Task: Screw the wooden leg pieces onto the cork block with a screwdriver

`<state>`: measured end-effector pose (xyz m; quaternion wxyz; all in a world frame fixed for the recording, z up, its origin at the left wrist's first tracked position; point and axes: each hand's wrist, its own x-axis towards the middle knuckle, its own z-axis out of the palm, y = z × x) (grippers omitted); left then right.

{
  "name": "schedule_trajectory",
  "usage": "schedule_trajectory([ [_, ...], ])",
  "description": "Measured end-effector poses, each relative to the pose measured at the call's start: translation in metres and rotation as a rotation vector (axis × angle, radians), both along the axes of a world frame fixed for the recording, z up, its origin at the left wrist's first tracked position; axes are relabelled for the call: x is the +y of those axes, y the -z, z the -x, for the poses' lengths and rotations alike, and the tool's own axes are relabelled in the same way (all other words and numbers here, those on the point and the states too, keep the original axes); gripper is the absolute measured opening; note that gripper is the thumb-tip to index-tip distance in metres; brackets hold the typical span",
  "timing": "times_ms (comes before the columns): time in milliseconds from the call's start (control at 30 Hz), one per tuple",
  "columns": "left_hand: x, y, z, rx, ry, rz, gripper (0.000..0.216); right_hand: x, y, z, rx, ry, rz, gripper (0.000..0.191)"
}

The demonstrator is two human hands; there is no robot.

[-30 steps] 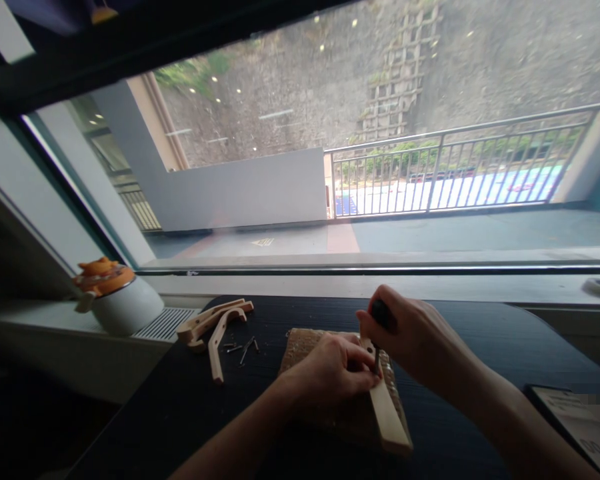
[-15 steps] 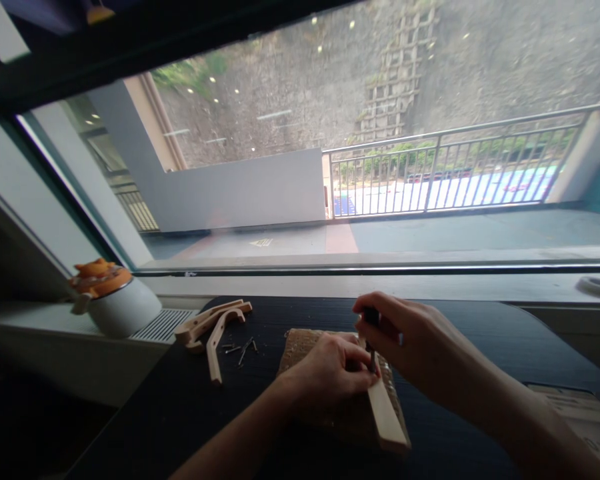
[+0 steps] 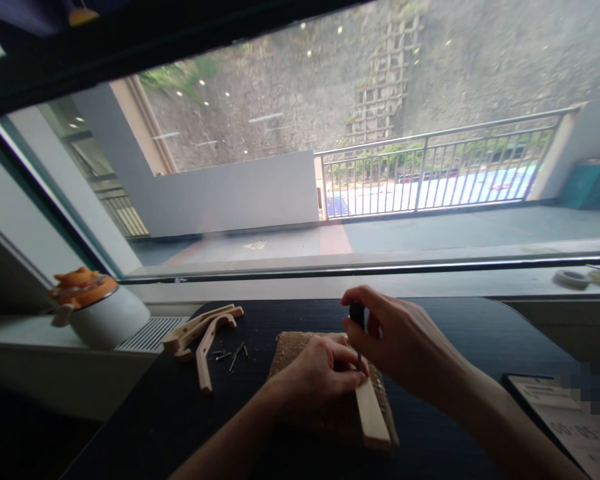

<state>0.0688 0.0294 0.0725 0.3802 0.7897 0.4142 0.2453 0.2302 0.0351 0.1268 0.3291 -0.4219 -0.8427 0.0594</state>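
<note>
My right hand (image 3: 387, 320) is closed around the black handle of a screwdriver (image 3: 358, 315), held upright with its shaft pointing down. Its tip meets a pale wooden strip (image 3: 374, 420), where my left hand's fingers hide the exact contact. Thumb and fingers of my left hand (image 3: 325, 363) pinch at the strip beside the shaft; whether they also hold a screw cannot be made out. Beneath the strip lies a brown, ridged block wrapped in clear film (image 3: 287, 353). Left of it are several loose screws (image 3: 236, 357) and curved wooden pieces (image 3: 205, 353).
A dark table (image 3: 155, 427) stands against the window sill. On the left ledge sits a white jar with an orange lid (image 3: 113, 317). A phone-like screen (image 3: 555, 413) showing a timer lies at the right, near my forearm. Tape rolls (image 3: 571, 279) rest on the sill.
The view has swung a little to the right, so everything sits further left and more of the timer screen shows. Both hands keep their hold, with the screwdriver still upright on the strip.
</note>
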Motion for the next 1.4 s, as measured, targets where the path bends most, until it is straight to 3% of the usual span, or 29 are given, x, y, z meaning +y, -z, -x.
schedule_trajectory([
  [167, 0.0, 0.002, 0.0, -0.022, 0.004, -0.002, 0.015, -0.001, -0.002, -0.002, 0.029, -0.074, -0.03, 0.012],
  [533, -0.001, 0.001, -0.003, -0.011, -0.034, 0.024, 0.016, 0.01, 0.01, 0.003, 0.005, 0.126, -0.104, 0.014],
  [867, -0.001, 0.001, -0.002, 0.004, -0.042, 0.006, 0.012, 0.0, 0.004, 0.005, -0.044, -0.062, -0.04, 0.011],
  [1200, 0.001, 0.003, -0.004, -0.03, -0.02, -0.018, 0.014, 0.009, 0.007, 0.002, -0.064, 0.157, -0.038, 0.013],
  [1400, -0.001, 0.001, -0.004, -0.005, -0.044, 0.024, 0.016, -0.003, -0.005, -0.008, -0.031, -0.029, -0.011, 0.018],
])
